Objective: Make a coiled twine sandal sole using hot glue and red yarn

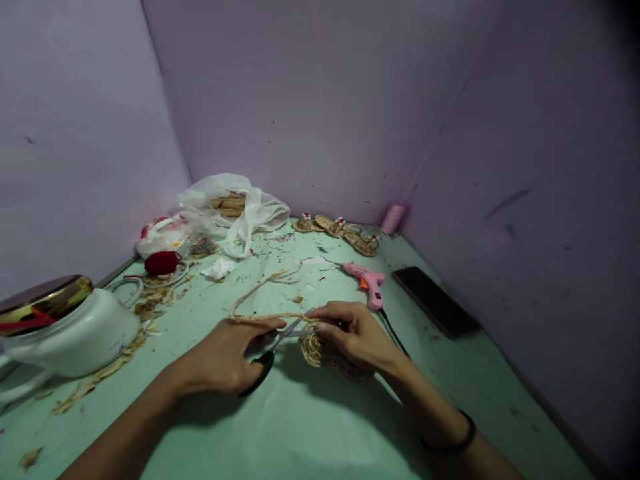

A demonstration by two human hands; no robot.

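My left hand is closed around the black handle of a pair of scissors. Their blades are parted and lie by a braided straw cord, close to the fingertips of my right hand. Between those fingers I grip a coiled straw piece, its far part hidden by the hand. From the coil the cord runs left over my left hand, then bends back to a frayed end on the table.
A pink glue gun and a phone lie to the right. Small woven slippers and a pink thread spool stand at the back. Leftward are a plastic bag, red yarn, a white pot and straw scraps.
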